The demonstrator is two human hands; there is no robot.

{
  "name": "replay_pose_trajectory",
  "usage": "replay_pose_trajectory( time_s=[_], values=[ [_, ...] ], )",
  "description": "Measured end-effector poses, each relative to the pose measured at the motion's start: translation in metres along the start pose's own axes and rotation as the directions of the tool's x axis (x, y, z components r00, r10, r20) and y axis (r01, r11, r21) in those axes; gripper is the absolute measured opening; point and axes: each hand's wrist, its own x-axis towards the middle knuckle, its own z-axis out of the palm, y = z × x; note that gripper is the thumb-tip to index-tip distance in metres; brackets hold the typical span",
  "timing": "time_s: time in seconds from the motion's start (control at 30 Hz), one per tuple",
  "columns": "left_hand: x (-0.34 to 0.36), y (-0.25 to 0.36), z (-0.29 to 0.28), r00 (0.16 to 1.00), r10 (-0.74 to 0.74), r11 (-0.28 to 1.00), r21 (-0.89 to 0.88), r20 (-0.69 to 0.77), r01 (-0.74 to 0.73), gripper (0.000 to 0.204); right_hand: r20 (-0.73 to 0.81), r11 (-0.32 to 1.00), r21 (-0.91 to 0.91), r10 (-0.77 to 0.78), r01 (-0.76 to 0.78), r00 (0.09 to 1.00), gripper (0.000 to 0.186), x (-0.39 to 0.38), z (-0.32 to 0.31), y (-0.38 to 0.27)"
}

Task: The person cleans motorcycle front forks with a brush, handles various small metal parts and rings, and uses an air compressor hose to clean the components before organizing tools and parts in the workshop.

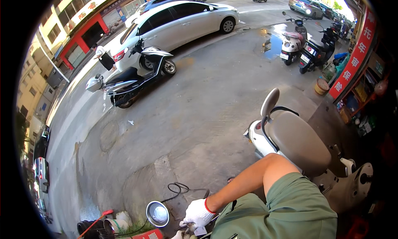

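Note:
My right hand (198,213), in a white knit glove with a red cuff, reaches across to the lower edge with its fingers closed. Beneath its fingers are a thin dark rod-like piece, some grey-brown parts and a small white tag (200,230); what exactly it grips I cannot make out. A bit of white glove at the bottom edge looks like my left hand (177,235), its fingers cut off by the frame. Just left of the right hand is a round metal bowl (157,214) with something pale inside. A black cable or hose (180,188) curls on the ground beyond it.
A white scooter with a grey-brown seat (298,143) stands close on my right. Lower left are a white bucket (114,225), dark round items and a red-handled tool (99,216). A silver scooter (137,79) and a white car (178,25) are parked farther off.

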Motion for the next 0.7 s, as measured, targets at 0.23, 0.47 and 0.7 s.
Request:
replay_pose_trajectory(
  time_s=[0.23, 0.47, 0.7],
  values=[
    [0.003, 0.017, -0.008, 0.997, -0.083, 0.987, -0.141, 0.005, 0.083, 0.018, 0.171, 0.998, 0.015, 0.061, -0.064, 0.983, 0.042, -0.005, -0.033, -0.020],
    [-0.008, 0.018, -0.009, 0.993, -0.116, 0.971, -0.214, -0.024, 0.108, 0.019, 0.357, 0.994, 0.048, 0.079, -0.102, 0.931, 0.047, 0.010, -0.038, -0.028],
    [0.002, 0.005, 0.024, 0.989, -0.141, 0.962, -0.240, -0.037, 0.128, 0.019, 0.419, 0.991, -0.027, 0.128, -0.128, 0.899, 0.048, 0.019, -0.051, -0.027]
  ],
)
